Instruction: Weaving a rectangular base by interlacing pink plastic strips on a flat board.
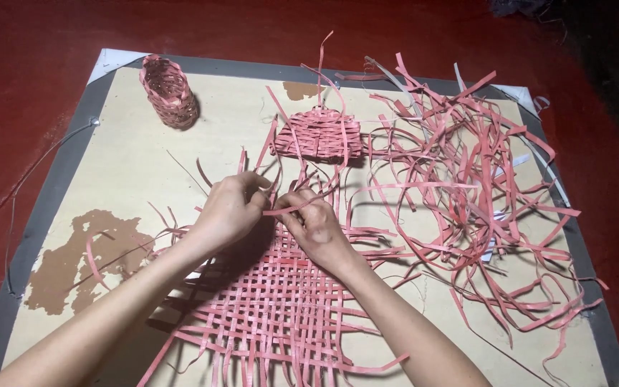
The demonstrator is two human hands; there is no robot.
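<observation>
The near edge of the flat pink lattice of woven plastic strips [274, 315] runs off the bottom of the view, and both forearms cover parts of it. Where the fingers meet, it is hard to tell which strip passes over which. A small cylindrical basket woven of the same pink strips [168, 91] lies tipped on its side at the far left of the beige board [137, 154]; nothing can be seen inside it. The left hand [229, 209] pinches a single loose pink strip [288, 209] at the lattice's far edge, and the right hand [318, 226], fingers curled, grips that strip just beside it, resting on the weave. A tangled heap of loose pink strips [467, 193] lies to the right, and a small fan-shaped woven piece [320, 135] sits beyond the hands.
</observation>
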